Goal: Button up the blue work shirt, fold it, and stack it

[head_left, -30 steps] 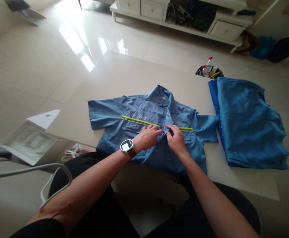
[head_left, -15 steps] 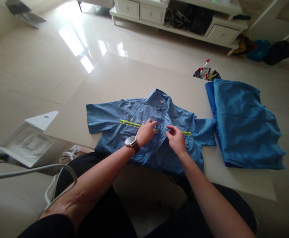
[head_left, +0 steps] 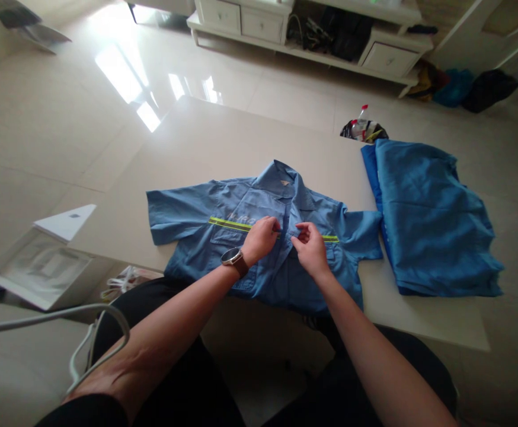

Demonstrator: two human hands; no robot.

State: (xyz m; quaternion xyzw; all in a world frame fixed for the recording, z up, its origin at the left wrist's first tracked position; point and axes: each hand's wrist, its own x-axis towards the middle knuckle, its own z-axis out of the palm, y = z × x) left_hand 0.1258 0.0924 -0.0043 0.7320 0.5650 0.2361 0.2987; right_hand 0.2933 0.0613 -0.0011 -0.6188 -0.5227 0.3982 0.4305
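Observation:
A blue short-sleeved work shirt [head_left: 197, 210] with a yellow-green reflective stripe lies front up on a beige table [head_left: 223, 142], collar away from me. My left hand [head_left: 260, 238], a watch on its wrist, pinches the left edge of the shirt's front opening at stripe height. My right hand [head_left: 311, 249] pinches the right edge of the same opening, a few centimetres from the left hand. Both hands rest on the cloth with fingers closed.
A pile of folded blue garments [head_left: 428, 219] lies on the table to the right. A dark bag with a bottle [head_left: 363, 129] sits behind it. An open white box [head_left: 41, 267] stands to the left below the table. A white cabinet [head_left: 312, 35] lines the far wall.
Both hands moved slightly up the shirt front and closer together at the opening. The camera view shifted a little, so everything sits somewhat further left.

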